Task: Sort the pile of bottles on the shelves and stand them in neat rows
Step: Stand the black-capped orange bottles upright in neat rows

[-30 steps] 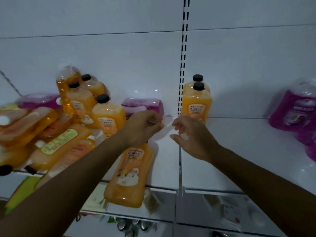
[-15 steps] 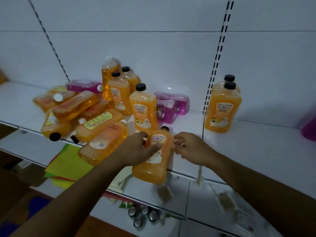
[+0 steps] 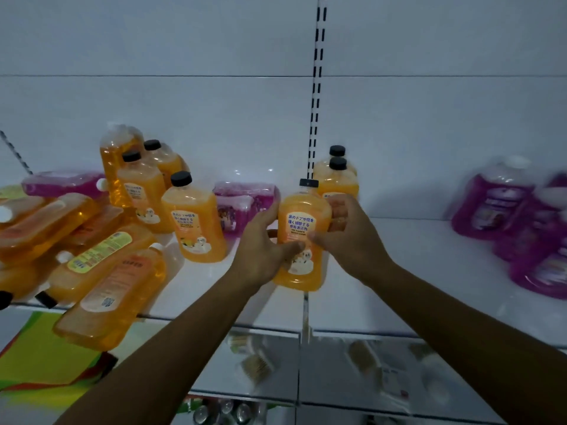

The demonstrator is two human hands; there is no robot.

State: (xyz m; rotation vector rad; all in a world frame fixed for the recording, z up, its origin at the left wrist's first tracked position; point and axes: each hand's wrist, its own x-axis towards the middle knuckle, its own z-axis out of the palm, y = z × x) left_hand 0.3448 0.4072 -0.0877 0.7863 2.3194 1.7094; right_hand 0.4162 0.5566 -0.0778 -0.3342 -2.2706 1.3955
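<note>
1. We judge the orange bottle (image 3: 302,237) heavy with liquid, its plastic stiff but smooth; gripping the flat sides at mid-body suits it.
2. It stands upright between our hands at the shelf (image 3: 429,271) join, just near of two standing bottles (image 3: 337,179).
3. Left hand (image 3: 264,250) and right hand (image 3: 349,237) both clasp it.

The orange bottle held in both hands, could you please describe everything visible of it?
The orange bottle is clear plastic full of orange liquid, with a black screw cap and a label of blue Japanese text above a small animal picture. It is upright, tipped slightly, just before two matching bottles. The left hand and right hand hold its sides.
</note>
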